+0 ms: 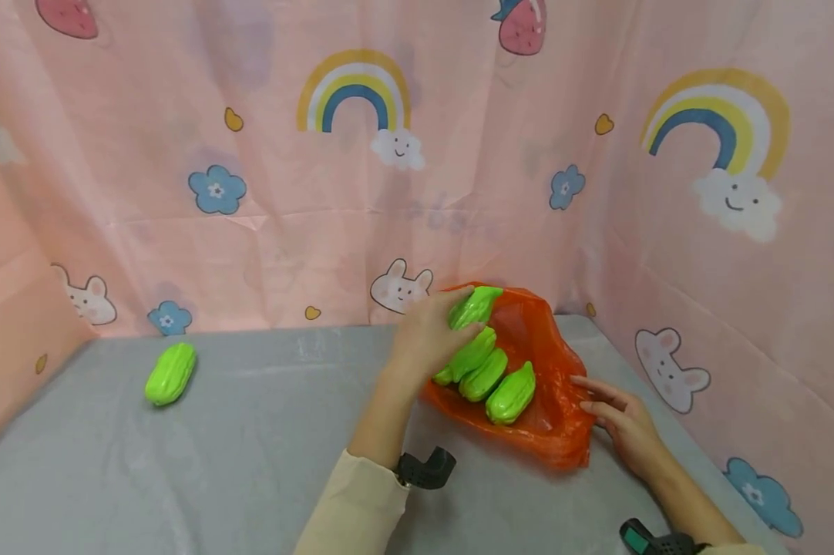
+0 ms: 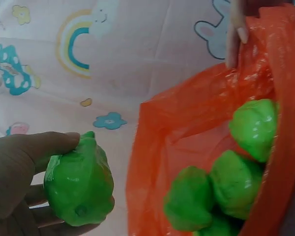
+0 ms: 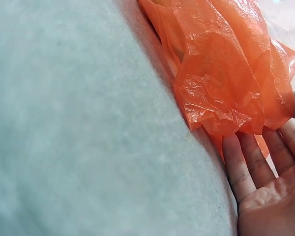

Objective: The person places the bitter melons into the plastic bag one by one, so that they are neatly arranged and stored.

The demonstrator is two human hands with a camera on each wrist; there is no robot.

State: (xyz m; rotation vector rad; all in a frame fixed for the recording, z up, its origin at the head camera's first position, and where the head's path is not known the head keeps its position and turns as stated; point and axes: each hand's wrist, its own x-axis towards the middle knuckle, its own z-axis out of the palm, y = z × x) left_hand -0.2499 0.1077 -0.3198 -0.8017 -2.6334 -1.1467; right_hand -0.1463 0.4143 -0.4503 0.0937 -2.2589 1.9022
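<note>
My left hand (image 1: pixel 425 333) holds a glossy green ridged gourd (image 2: pixel 81 182) over the left side of an orange plastic bag (image 1: pixel 552 354). Thumb and fingers grip the gourd from opposite sides. Several similar green gourds (image 1: pixel 510 393) lie inside the bag, whose wide mouth faces me. At the bag's right edge, my right hand (image 1: pixel 628 432) holds the crinkled plastic between thumb and fingers. In the right wrist view, its fingers (image 3: pixel 238 169) reach under the gathered orange film.
One more green gourd (image 1: pixel 170 375) lies alone at the far left of the grey table (image 1: pixel 264 447). A pink printed curtain (image 1: pixel 285 231) stands along the back and both sides of the table. Dark devices (image 1: pixel 427 468) are strapped to both wrists.
</note>
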